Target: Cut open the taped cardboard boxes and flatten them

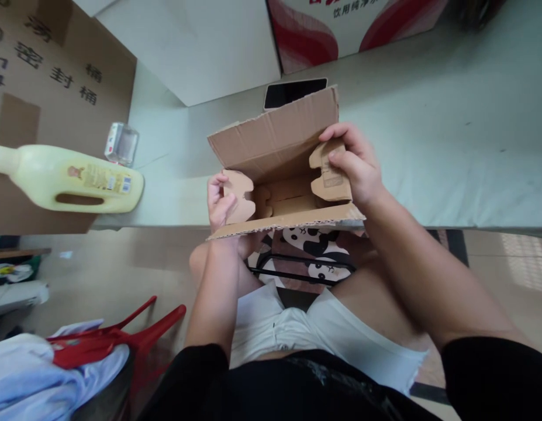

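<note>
A small brown cardboard box (275, 140) is between my hands at the table's near edge, its top open. One long flap stands up on the far side and another leans toward me; no contents show in the visible part of the inside. My left hand (218, 204) pinches the notched left end flap (240, 196), thumb on its face. On the other side, my right hand (356, 166) grips the notched right end flap (332, 175) with its thumb pressed on it and its fingers behind.
Behind the box lies a phone (292, 93). A white box (218, 47) and a red-and-white carton (358, 29) stand at the back. To the left are a yellow jug-shaped bottle (78, 178), a small clear container (122, 144) and a large cardboard carton (78, 111). A red chair (134, 336) stands lower left.
</note>
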A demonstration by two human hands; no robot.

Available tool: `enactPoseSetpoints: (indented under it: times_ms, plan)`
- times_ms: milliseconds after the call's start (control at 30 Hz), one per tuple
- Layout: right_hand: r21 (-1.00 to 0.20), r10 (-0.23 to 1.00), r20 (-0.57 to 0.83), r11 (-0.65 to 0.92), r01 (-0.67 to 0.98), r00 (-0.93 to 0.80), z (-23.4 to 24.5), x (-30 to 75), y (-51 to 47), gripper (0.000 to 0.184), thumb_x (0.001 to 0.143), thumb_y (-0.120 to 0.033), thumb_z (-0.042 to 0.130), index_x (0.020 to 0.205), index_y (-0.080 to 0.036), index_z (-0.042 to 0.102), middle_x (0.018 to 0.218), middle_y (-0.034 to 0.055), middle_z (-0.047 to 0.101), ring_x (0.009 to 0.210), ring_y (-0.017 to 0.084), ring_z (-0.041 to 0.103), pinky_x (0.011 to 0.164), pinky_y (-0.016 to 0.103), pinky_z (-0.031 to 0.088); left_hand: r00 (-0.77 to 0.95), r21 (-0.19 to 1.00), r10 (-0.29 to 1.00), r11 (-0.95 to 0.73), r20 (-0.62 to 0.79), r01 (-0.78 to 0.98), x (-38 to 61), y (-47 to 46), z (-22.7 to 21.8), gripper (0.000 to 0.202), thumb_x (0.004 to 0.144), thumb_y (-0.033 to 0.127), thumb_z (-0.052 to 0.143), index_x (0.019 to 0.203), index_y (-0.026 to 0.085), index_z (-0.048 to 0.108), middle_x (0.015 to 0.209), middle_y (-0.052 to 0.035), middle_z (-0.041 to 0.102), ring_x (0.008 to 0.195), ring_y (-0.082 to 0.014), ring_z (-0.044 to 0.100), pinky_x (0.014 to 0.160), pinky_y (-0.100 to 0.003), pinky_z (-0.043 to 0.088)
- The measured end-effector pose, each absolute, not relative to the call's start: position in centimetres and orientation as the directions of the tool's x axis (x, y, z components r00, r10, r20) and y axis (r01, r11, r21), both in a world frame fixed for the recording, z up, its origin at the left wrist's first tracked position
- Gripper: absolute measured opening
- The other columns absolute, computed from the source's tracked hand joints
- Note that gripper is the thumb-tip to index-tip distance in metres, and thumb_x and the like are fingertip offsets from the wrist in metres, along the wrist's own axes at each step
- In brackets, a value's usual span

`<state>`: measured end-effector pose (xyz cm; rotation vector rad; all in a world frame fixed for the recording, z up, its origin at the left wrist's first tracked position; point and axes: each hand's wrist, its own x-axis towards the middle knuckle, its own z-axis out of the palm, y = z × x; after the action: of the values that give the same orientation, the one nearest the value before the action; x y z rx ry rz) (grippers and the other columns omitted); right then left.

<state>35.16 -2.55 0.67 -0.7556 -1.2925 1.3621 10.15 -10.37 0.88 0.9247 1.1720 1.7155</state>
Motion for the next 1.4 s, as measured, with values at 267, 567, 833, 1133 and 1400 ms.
enactPoseSetpoints:
  times_ms: [267, 567, 833, 1133, 1400]
  plan:
    - [-0.926, 0.928, 0.325, 0.273, -0.262, -0.183, -0.4, 34.8, -2.3, 0.042, 0.085, -0.041, 0.064, 0.124, -0.036, 0.049, 0.108, 0.0002, 0.066, 0.087, 0.022, 0.064, 0.081, 0.045, 0.059, -0.407, 0.955, 0.908, -0.201, 0.099, -0.217, 9.2, -9.6, 0.5, 0.035, 0.058, 0.034, 0.090, 0.087, 0.029, 0.071, 0.103, -0.0001, 0.073, 0.092, -0.0187, 0.067, 0.080, -0.029, 0.056]
    - [-0.888, 0.893, 0.424, 0.377, -0.263, -0.150, 0.2, 34.9, -2.2, 0.017, 0.083, -0.030, 0.052, 0.089, -0.025, 0.067, 0.106, 0.0054, 0.068, 0.113, 0.028, 0.062, 0.107, 0.052, 0.047, -0.376, 0.961, 0.898, -0.270, 0.226, -0.066, 7.6, -9.7, 0.0, 0.063, 0.065, 0.029, 0.087, 0.122, 0.044, 0.064, 0.133, 0.0017, 0.067, 0.129, -0.0243, 0.061, 0.105, -0.041, 0.056]
    - [-0.934, 0.942, 0.301, 0.259, -0.246, -0.151, 0.3, 34.9, -2.4, 0.008, 0.075, -0.023, 0.054, 0.076, -0.023, 0.062, 0.100, 0.0054, 0.067, 0.115, 0.027, 0.062, 0.108, 0.049, 0.043, -0.362, 0.952, 0.885, -0.307, 0.292, 0.019, 8.1, -10.3, -0.3, 0.034, 0.079, 0.057, 0.072, 0.092, 0.026, 0.077, 0.146, -0.0023, 0.058, 0.154, -0.0338, 0.036, 0.131, -0.053, 0.029]
    - [-0.934, 0.957, 0.255, 0.206, -0.291, -0.141, 0.5, 34.6, -2.4, 0.007, 0.072, -0.023, 0.054, 0.074, -0.022, 0.061, 0.098, 0.0047, 0.067, 0.108, 0.025, 0.062, 0.104, 0.047, 0.043, -0.064, 0.946, 0.950, -0.298, 0.307, 0.126, 7.5, -13.8, 0.2, 0.102, 0.062, 0.105, 0.041, 0.135, 0.039, 0.069, 0.173, 0.0053, 0.029, 0.162, -0.0401, 0.020, 0.131, -0.058, 0.026]
    - [-0.934, 0.944, 0.290, 0.244, -0.262, -0.154, 0.4, 34.6, -2.2, 0.007, 0.074, -0.025, 0.053, 0.077, -0.024, 0.059, 0.098, 0.0044, 0.067, 0.107, 0.025, 0.063, 0.105, 0.049, 0.045, -0.343, 0.951, 0.887, -0.270, 0.307, 0.153, 8.8, -12.1, -0.6, 0.042, 0.075, 0.059, 0.077, 0.102, 0.028, 0.077, 0.151, -0.0031, 0.054, 0.153, -0.0352, 0.038, 0.127, -0.052, 0.032]
